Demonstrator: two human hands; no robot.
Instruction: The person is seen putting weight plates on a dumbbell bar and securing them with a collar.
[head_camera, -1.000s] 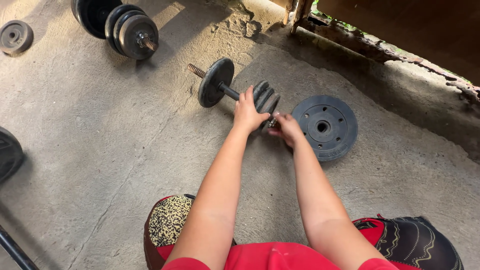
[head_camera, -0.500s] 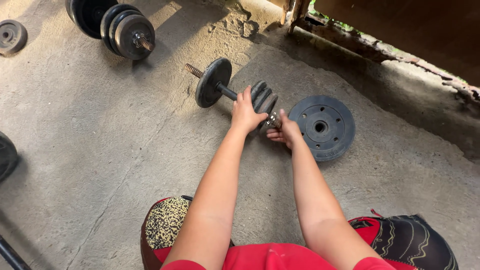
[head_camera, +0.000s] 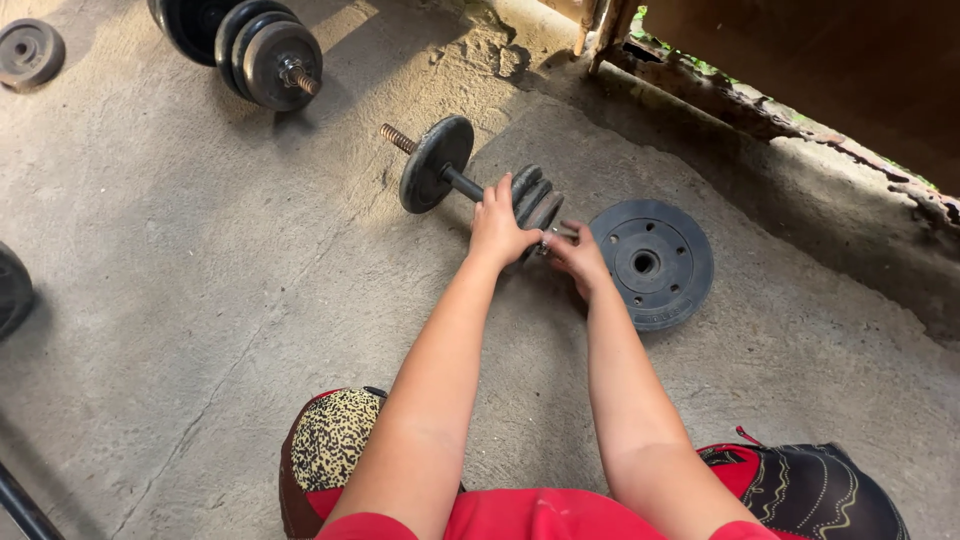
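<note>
A dumbbell (head_camera: 440, 165) lies on the concrete floor, with one dark plate at its far end and a stack of plates (head_camera: 535, 200) at the near end. My left hand (head_camera: 497, 230) grips the bar just beside that stack. My right hand (head_camera: 577, 256) has its fingers closed around the small metal collar nut on the threaded end of the bar. A loose black weight plate (head_camera: 655, 262) lies flat on the floor just right of my right hand.
A second loaded dumbbell (head_camera: 255, 45) lies at the top left, with a small loose plate (head_camera: 28, 52) beside it. Another dark plate (head_camera: 12, 292) shows at the left edge, a bar (head_camera: 22, 505) at the bottom left. A crumbling wall base (head_camera: 760, 110) runs along the upper right.
My right hand has shifted on the threaded end, its fingers now over the nut. The left hand has kept its grip on the bar. The dumbbell has stayed in place.
</note>
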